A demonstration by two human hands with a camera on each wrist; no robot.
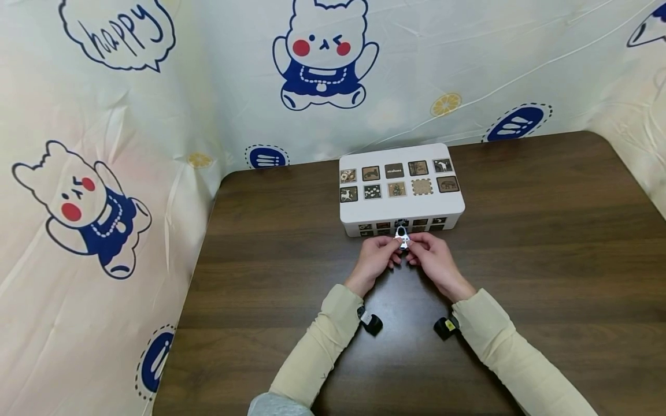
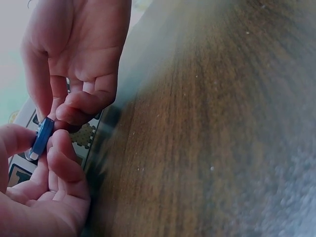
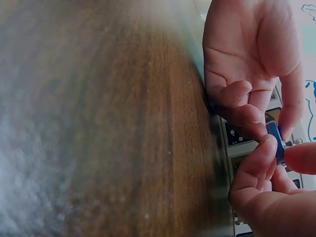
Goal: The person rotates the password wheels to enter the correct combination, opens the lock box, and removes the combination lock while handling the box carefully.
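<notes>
A small silver padlock (image 1: pixel 402 238) is at the front face of a white box (image 1: pixel 400 209), by its clasp (image 1: pixel 401 223). In both wrist views the padlock's edge (image 2: pixel 42 138) looks blue. My left hand (image 1: pixel 373 260) pinches it between thumb and fingers from the left. From the right, my right hand (image 1: pixel 438 264) pinches the same padlock, with its other fingers curled below. The fingertips of both hands nearly meet around it. Whether the shackle passes through the clasp is too small to tell.
The box bears rows of small square pictures and stands at the back of a dark wooden table (image 1: pixel 270 242). Behind and to the left hangs a pale printed cloth (image 1: pixel 229 75). Small black devices (image 1: pixel 372 323) are strapped to both wrists.
</notes>
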